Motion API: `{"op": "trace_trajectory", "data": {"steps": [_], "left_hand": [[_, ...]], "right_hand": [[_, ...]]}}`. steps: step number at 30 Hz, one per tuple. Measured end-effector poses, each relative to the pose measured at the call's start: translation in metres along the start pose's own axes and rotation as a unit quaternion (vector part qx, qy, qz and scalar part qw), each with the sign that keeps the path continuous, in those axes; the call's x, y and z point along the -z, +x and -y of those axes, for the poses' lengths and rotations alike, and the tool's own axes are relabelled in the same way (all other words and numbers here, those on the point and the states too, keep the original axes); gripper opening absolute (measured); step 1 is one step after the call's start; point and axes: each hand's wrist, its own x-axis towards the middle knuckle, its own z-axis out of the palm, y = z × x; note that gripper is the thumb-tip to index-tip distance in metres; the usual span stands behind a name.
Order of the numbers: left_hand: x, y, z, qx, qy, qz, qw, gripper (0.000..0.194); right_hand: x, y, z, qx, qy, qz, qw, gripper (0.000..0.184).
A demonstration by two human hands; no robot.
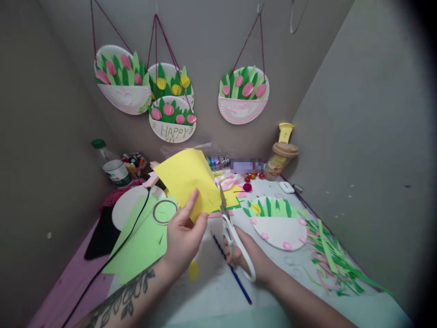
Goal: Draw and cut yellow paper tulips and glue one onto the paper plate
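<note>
two hands work above the table (218, 291): the left hand (182, 239) pinches a yellow paper sheet (186, 180) by its lower edge, held up off the surface, while the right hand (247, 257) grips white-handled scissors (232, 228), blades touching the sheet's right edge. a blue pencil (235, 275) lies below, a paper-plate flower basket (278, 223) just right.

A single view, from a camera worn on the person's head, looks forward and down over the table (218, 291) into a room corner. It sits close: both forearms enter from the bottom edge, and the left hand (182, 239) and right hand (247, 255) fill the lower middle. The upper half takes in the wall, where paper-plate flower baskets (172, 102) hang. The frame's right edge darkens.
</note>
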Motion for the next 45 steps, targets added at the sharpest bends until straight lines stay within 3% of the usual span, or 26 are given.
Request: {"op": "trace_trajectory", "data": {"steps": [4, 12, 17, 33, 39, 45], "left_hand": [[0.003, 0.004, 0.003, 0.006, -0.007, 0.004, 1.000, 0.056], [0.008, 0.011, 0.000, 0.014, -0.012, 0.017, 1.000, 0.056], [0.011, 0.017, -0.002, 0.017, -0.035, 0.040, 0.998, 0.053], [0.013, 0.023, -0.001, 0.062, -0.116, 0.065, 0.989, 0.051], [0.015, 0.026, 0.000, 0.055, -0.107, 0.070, 0.990, 0.053], [0.018, 0.029, -0.008, 0.065, -0.093, 0.087, 0.990, 0.052]], "right_hand": [[0.002, 0.001, 0.001, -0.008, 0.008, 0.007, 1.000, 0.053], [0.012, 0.003, 0.001, -0.029, -0.007, -0.001, 1.000, 0.018], [0.017, 0.003, 0.006, -0.061, -0.014, 0.004, 0.998, 0.021], [0.022, 0.004, 0.009, -0.055, -0.065, 0.016, 0.996, 0.016], [0.025, 0.006, 0.002, -0.068, -0.046, 0.016, 0.996, 0.019], [0.028, 0.006, 0.011, -0.075, -0.078, 0.013, 0.994, 0.015]]}}
